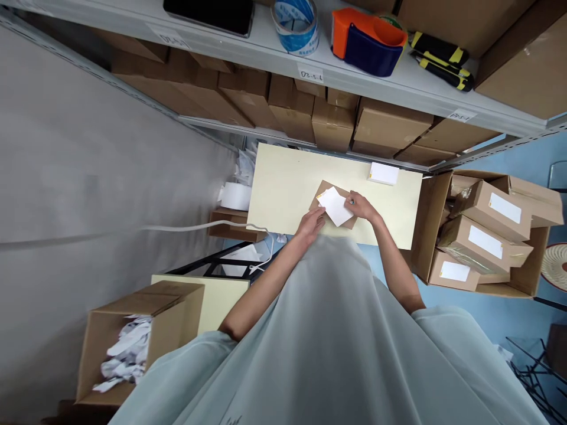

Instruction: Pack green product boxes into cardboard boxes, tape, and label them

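Observation:
A small brown cardboard box (326, 186) lies at an angle on the cream tabletop, with a white label (335, 208) over it. My right hand (361, 206) is closed in a pinch at the label's right edge. At the box's near left corner, my left hand (312, 222) is closed around the edge, its fingertips close to the label's left side. The undersides of both hands' grips are hidden. A stack of white labels (383, 173) sits farther back on the table, to the right.
A shelf (274, 35) overhead carries a phone, blue tape (296, 26), an orange-and-blue tape dispenser (370, 44) and box cutters (443, 59). To the right stands a large carton (420, 230) of labelled boxes. A cable (199, 226) and a carton of crumpled paper (128, 348) are on the left.

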`<act>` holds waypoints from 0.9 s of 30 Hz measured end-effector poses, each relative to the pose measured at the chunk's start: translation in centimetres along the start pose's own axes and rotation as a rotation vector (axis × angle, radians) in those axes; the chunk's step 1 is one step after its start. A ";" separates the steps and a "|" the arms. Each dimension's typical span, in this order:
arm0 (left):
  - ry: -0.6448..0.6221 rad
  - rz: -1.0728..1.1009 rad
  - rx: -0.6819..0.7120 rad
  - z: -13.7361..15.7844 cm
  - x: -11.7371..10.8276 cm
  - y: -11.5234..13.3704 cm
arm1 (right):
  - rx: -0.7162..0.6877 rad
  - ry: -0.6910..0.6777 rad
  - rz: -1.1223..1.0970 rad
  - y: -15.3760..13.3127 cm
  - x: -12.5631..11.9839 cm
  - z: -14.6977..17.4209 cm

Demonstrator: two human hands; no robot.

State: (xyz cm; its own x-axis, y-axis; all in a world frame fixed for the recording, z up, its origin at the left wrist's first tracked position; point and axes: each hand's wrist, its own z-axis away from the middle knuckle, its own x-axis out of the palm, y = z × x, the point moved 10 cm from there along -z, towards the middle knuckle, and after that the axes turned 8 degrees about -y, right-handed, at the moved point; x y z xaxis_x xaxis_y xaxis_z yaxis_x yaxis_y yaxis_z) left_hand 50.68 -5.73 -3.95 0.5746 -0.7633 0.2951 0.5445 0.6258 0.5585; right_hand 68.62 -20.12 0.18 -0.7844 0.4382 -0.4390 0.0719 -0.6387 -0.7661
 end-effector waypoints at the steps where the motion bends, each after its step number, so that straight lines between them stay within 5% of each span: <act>1: -0.003 -0.048 0.030 -0.4 -0.1 0.7 | 0.034 -0.020 -0.056 0.3 0.4 0.5; 6: -0.054 -0.291 0.193 -2.2 0.6 4.5 | 0.190 0.095 -0.363 2.2 2.3 3.9; 13: -0.124 -0.434 0.243 -2.8 1.5 5.2 | 0.210 0.322 -0.348 3.2 4.4 6.8; 18: -0.060 -0.448 0.249 -3.1 0.6 4.2 | 0.215 0.392 -0.272 4.3 4.1 5.8; 27: 0.015 -0.519 0.275 -4.5 -0.3 3.0 | 0.241 0.284 -0.081 6.0 4.8 2.1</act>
State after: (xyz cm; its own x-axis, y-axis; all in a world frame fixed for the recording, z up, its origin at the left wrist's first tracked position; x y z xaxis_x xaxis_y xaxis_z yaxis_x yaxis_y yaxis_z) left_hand 54.92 -2.89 -5.84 0.2850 -0.9551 -0.0803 0.5793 0.1049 0.8083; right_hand 64.02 -23.22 -5.52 -0.5769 0.6296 -0.5204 -0.1562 -0.7104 -0.6862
